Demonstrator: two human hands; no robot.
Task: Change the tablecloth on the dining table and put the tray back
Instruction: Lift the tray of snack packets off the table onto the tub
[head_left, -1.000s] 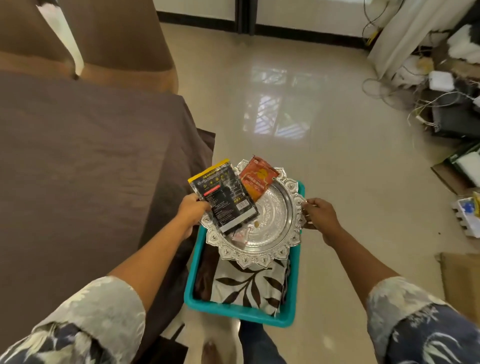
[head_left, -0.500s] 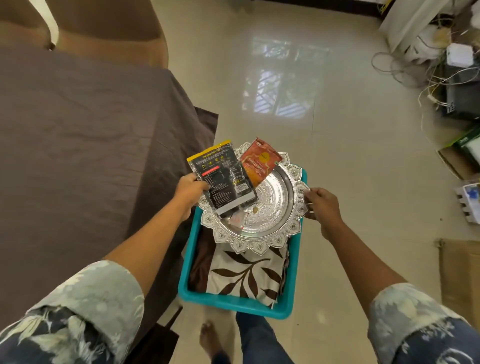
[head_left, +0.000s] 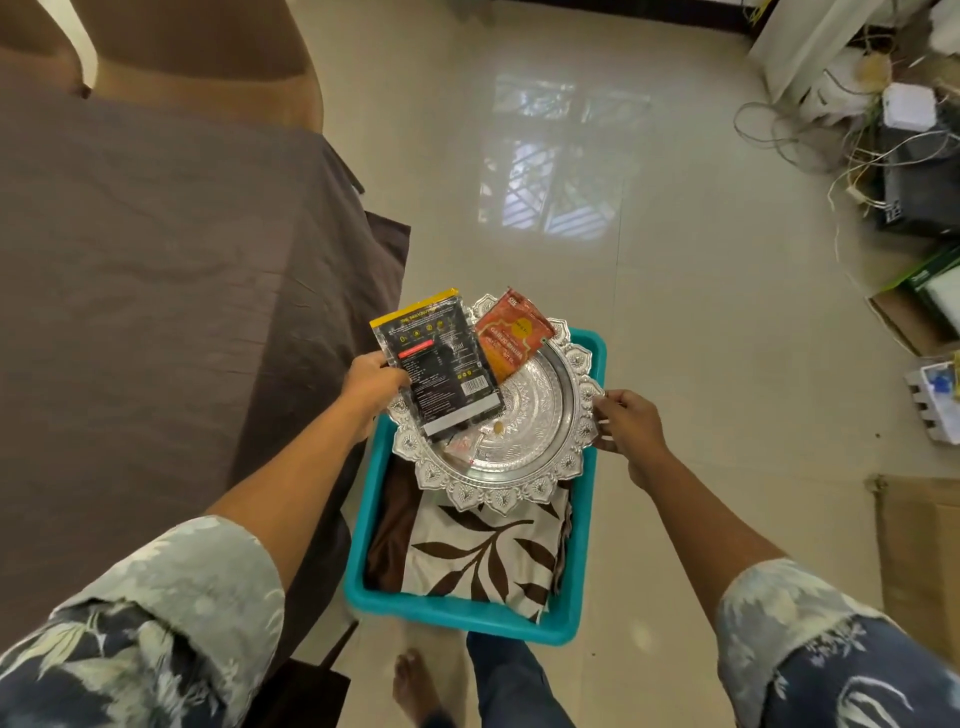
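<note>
Gripping from both sides, the left hand (head_left: 371, 382) curls round the left rim of the tray (head_left: 493, 496), its thumb side against a black packet (head_left: 441, 364), while the right hand (head_left: 626, 426) pinches the right rim between thumb and fingers; the silver tray, scalloped at its edge, sits level over the far end of a teal basket (head_left: 457, 613), though whether it rests there or is held just clear cannot be told; the black packet lies across the tray's left half and overhangs its far-left rim; an orange packet (head_left: 511, 335) lies at the far rim, touching the black one; a small sachet (head_left: 460, 447) peeks out from under the black packet's near end; inside the basket, near the person, a folded leaf cloth (head_left: 483, 551) lies beside a dark brown cloth (head_left: 389, 530) on its left; to the left, just beside the basket, a brown tablecloth (head_left: 182, 312) covers the table and drapes over its edge; a chair (head_left: 208, 52) stands at the table's far side; cables (head_left: 779, 130) tangle on the glossy floor (head_left: 675, 312) at far right; a bare foot (head_left: 413, 686) shows below the basket.
</note>
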